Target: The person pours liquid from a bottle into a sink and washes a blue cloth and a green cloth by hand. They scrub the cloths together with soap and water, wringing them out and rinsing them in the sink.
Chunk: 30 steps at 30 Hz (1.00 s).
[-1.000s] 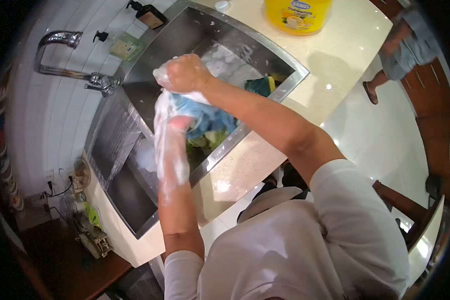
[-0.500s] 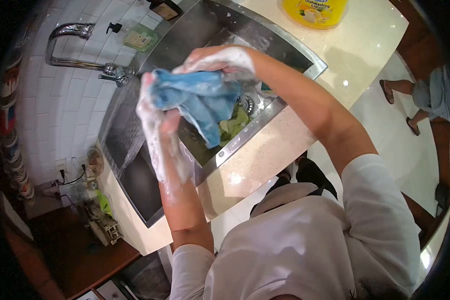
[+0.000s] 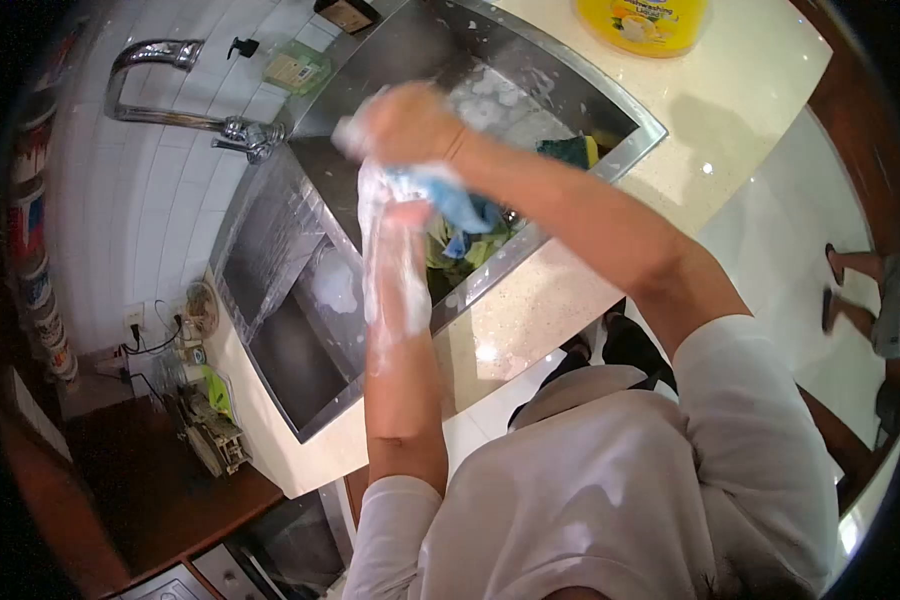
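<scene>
A wet blue cloth hangs bunched between my two hands above the sink basin. My left hand, coated in white suds up the forearm, is closed around one part of it. Just above, my right hand is a closed fist on the cloth, smeared by motion, with foam at its far side. Part of the cloth is hidden by my fingers. Below it, green cloth lies in the basin near the drain.
The steel double sink is set in a pale counter. A chrome faucet and soap bottle stand behind. A green-yellow sponge lies inside the basin. Yellow dishwashing liquid stands on the counter. Another person's legs show at right.
The blue cloth has gone from spread out to bunched up. My right hand has moved left over my left hand and closed into a fist. The sponge has come into clearer view.
</scene>
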Each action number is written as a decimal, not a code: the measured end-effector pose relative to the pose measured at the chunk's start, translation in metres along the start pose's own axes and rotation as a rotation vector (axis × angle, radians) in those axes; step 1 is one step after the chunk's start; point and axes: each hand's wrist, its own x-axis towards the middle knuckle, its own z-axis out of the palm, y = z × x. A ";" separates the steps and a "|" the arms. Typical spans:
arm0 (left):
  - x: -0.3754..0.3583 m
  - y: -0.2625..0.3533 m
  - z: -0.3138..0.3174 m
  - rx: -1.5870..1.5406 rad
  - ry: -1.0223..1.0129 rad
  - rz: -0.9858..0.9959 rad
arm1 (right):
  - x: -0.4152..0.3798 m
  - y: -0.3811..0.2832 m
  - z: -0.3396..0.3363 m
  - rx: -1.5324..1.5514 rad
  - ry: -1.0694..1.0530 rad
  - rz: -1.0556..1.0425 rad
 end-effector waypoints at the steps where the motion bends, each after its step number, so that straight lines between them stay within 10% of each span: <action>1: 0.006 -0.007 0.007 -0.321 -0.368 -0.049 | -0.002 0.009 -0.011 0.045 0.039 0.072; 3: 0.018 -0.025 0.024 -0.969 -1.105 -0.142 | -0.018 -0.014 -0.010 -0.021 0.165 -0.151; 6: 0.025 -0.053 0.040 -1.940 -2.207 -0.254 | -0.027 -0.063 0.088 -0.438 0.086 0.182; 7: 0.018 -0.065 0.035 -1.934 -2.207 -0.257 | -0.027 -0.039 0.065 -0.295 0.115 0.078; 9: 0.005 -0.090 0.021 -2.427 -1.688 0.484 | -0.020 0.019 0.014 -0.015 0.180 -0.140; 11: 0.008 -0.106 0.005 -1.835 -2.093 -0.365 | -0.010 0.065 -0.010 0.172 -0.006 0.389; 14: 0.011 -0.124 0.011 -1.544 -1.862 0.387 | -0.016 0.045 -0.037 0.818 -0.257 0.394; 18: 0.035 -0.096 0.004 -1.732 -1.385 0.488 | 0.006 0.008 -0.032 0.637 -0.417 -0.010; 20: 0.052 -0.086 -0.023 -1.635 -1.212 0.351 | 0.010 -0.014 -0.055 1.064 -0.179 0.571; 23: 0.077 -0.083 -0.040 -1.774 -0.938 0.403 | 0.010 -0.001 -0.020 1.333 -0.211 0.368; 27: 0.105 -0.122 -0.032 -1.896 -1.046 -0.131 | -0.026 0.077 -0.007 0.652 -0.416 -0.150; 30: 0.082 -0.121 0.016 -1.780 -1.211 -0.170 | -0.030 0.053 -0.009 0.461 -0.365 0.040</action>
